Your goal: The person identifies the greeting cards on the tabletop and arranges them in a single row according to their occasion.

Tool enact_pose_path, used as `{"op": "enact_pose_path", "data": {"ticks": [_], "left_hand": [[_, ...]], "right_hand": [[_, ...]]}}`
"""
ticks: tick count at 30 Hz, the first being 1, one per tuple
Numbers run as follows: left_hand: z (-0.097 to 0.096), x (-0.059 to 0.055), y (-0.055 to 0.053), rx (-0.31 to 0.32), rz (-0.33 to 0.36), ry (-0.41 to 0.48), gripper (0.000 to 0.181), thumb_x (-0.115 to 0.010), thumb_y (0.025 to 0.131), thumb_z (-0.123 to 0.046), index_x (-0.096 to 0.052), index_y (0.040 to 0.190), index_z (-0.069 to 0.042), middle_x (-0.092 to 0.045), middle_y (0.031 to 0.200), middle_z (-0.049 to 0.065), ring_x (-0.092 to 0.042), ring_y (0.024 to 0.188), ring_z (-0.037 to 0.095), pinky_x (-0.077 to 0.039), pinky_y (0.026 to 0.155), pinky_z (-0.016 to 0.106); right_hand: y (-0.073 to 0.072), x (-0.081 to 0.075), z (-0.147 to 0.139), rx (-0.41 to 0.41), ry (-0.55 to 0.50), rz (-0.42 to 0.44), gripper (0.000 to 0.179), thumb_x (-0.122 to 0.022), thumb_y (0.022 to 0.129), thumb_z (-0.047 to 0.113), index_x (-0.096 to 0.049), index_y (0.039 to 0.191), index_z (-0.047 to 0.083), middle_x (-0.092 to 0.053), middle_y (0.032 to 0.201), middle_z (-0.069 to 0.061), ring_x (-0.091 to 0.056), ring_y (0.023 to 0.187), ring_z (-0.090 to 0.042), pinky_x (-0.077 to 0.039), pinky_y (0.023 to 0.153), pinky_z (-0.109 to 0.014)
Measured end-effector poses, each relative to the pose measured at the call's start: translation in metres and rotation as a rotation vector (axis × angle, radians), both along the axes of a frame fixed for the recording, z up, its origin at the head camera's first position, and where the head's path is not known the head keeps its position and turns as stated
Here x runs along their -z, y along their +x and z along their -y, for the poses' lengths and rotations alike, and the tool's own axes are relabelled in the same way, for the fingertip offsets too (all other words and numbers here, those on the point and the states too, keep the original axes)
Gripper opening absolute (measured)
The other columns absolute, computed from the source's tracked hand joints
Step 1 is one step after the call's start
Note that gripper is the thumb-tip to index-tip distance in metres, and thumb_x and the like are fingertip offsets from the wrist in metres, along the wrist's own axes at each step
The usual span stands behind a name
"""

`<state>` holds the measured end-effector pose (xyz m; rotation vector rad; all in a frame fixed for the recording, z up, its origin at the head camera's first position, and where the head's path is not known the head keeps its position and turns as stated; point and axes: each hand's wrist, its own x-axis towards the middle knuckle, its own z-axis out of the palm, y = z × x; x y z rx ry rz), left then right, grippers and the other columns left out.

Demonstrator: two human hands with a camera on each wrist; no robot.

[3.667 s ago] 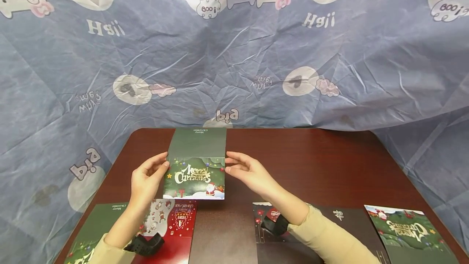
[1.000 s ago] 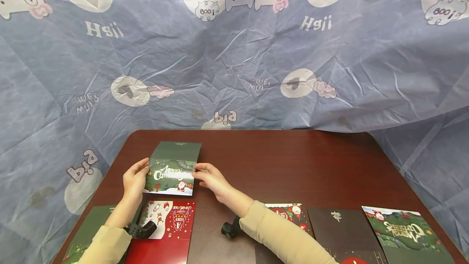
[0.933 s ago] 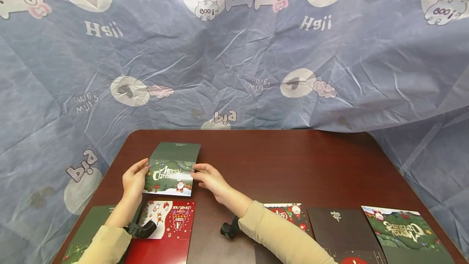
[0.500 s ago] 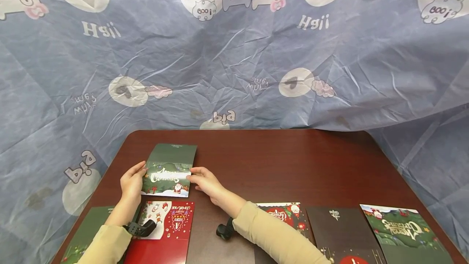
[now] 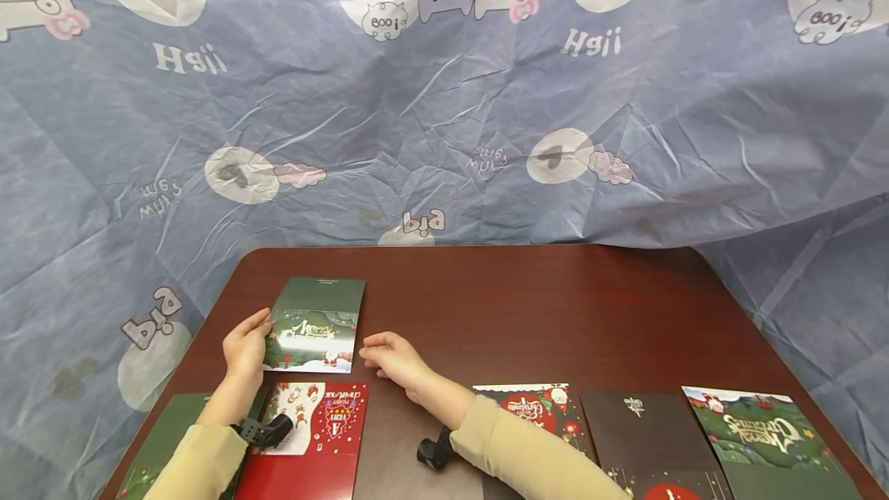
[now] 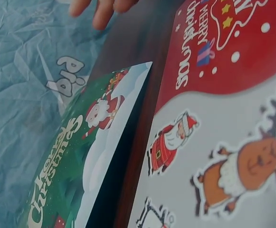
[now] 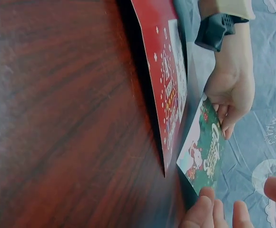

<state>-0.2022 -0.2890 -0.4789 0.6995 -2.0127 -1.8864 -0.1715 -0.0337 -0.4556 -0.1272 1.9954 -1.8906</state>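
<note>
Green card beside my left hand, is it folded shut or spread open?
Spread open: on the green card, the Merry Christmas panel and the darker panel both show, with a crease between them.

The cards [image 5: 312, 342] look like glossy paper, the table [image 5: 528, 315] smooth, shiny wood, the backdrop [image 5: 389, 122] creased cloth, the sleeves [image 5: 531, 450] matt cloth.
</note>
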Motion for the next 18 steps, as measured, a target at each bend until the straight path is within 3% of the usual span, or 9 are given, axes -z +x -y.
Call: {"op": "enact_pose_path", "data": {"ticks": [8,18], "left_hand": [[0.007,0.0,-0.005,-0.001,0.003,-0.012,0.038,-0.05,0.092,0.0,-0.052,0.129,0.005,-0.058,0.084,-0.024,-0.052,0.096,0.004,-0.039,0.08,0.012],[0.022,0.001,-0.011,-0.032,0.03,-0.035,0.037,-0.052,0.093,-0.002,-0.053,0.129,0.005,-0.057,0.075,-0.027,-0.052,0.093,0.0,-0.039,0.077,0.01]], "right_hand": [[0.015,0.002,-0.008,-0.072,0.053,0.006,0.03,-0.063,0.086,0.015,-0.058,0.11,-0.002,-0.066,0.097,-0.01,-0.063,0.09,-0.029,-0.049,0.075,-0.041],[0.03,0.008,-0.017,-0.148,0.097,0.017,0.028,-0.063,0.086,0.015,-0.059,0.109,0.0,-0.067,0.096,-0.011,-0.063,0.089,-0.027,-0.047,0.07,-0.036]]}}
